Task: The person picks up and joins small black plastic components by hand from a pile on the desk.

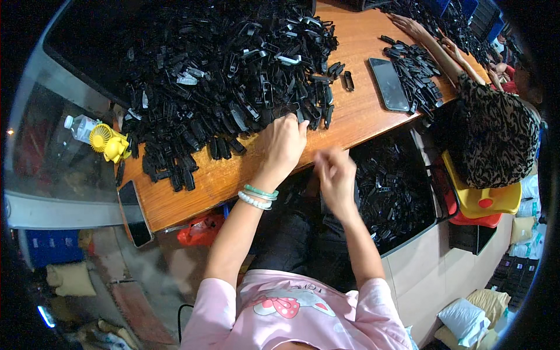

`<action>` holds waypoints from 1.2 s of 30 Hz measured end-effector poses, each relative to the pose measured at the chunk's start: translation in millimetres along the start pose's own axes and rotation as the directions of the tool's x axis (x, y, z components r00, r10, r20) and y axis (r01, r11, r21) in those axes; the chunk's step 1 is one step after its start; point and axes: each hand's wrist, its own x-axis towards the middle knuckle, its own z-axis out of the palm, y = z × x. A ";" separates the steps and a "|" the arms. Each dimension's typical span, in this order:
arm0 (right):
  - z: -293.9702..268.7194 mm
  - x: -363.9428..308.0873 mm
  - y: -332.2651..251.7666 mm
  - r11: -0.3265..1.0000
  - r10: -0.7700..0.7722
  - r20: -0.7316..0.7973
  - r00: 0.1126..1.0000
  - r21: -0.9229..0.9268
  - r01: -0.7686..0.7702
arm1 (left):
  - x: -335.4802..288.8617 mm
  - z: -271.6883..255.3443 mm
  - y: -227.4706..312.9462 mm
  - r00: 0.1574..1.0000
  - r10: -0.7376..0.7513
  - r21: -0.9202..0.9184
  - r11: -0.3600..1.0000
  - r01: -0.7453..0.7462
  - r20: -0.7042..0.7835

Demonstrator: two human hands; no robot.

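Bending left hand (284,144) at black bits (233,114), right hand (337,175) by brown table's (204,189) near edge, roomier at right; can't tell either grip.

Lots of small black parts (221,87) lie in a big, messy heap on the brown table (198,189). They are long and thin, and some look like little frames with a hole in the middle. They point every which way, many on top of others. A few look shiny and pale. One black frame (349,81) lies just beside the heap's right side.
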 end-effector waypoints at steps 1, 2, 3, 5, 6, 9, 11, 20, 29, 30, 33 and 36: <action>4.1 20.6 0.9 0.997 -0.069 -0.117 0.991 -0.039 0.065 | 0.5 -0.2 2.2 1.000 -0.015 0.028 0.999 0.016 -0.017; 10.2 39.6 0.9 0.989 -0.142 -0.228 0.963 -0.079 0.127 | -1.5 -3.7 1.9 1.000 -0.018 0.036 0.999 0.019 -0.022; 12.1 53.5 8.0 0.989 -0.142 -0.232 0.962 -0.084 0.125 | -4.4 -4.1 4.8 0.999 -0.038 -0.021 0.999 0.038 -0.014; 20.3 70.9 23.2 0.907 -0.170 -0.135 0.976 -0.410 0.101 | -13.6 -9.0 7.6 0.992 -0.116 -0.076 0.990 0.120 0.055; 22.1 74.2 29.7 0.907 -0.167 -0.136 0.976 -0.409 0.098 | -21.3 -11.2 6.6 0.992 -0.115 -0.075 0.990 0.119 0.057; 22.0 76.7 31.6 0.892 -0.223 -0.156 0.962 -0.430 0.137 | -47.5 -23.6 -7.4 0.988 -0.107 -0.293 0.947 0.134 0.109; 21.9 65.7 20.2 0.967 -0.175 -0.238 0.955 -0.226 0.121 | -63.7 -30.7 -17.6 0.978 -0.151 -0.503 0.840 0.203 0.143; -6.5 -19.8 -32.9 0.541 0.156 0.443 0.883 0.709 -0.452 | -110.9 -77.7 -10.4 0.928 -0.133 -0.787 0.495 0.367 0.349; -9.4 -25.5 -49.6 0.917 -0.110 0.366 0.924 0.395 -0.047 | -113.7 -101.6 -1.4 0.988 0.077 -0.485 0.874 -0.003 0.134; -9.5 -25.5 -50.4 0.936 -0.166 0.339 0.926 0.350 0.039 | -111.9 -103.6 0.0 0.988 0.076 -0.486 0.874 -0.002 0.133; -8.7 -29.4 -52.3 0.936 -0.198 0.354 0.914 0.344 0.070 | -109.6 -111.7 6.8 0.965 0.262 -0.363 0.901 -0.239 0.016; -6.8 -33.7 -49.7 0.941 -0.217 0.378 0.900 0.327 0.089 | -111.9 -113.1 14.6 0.984 0.175 -0.345 0.926 -0.150 0.043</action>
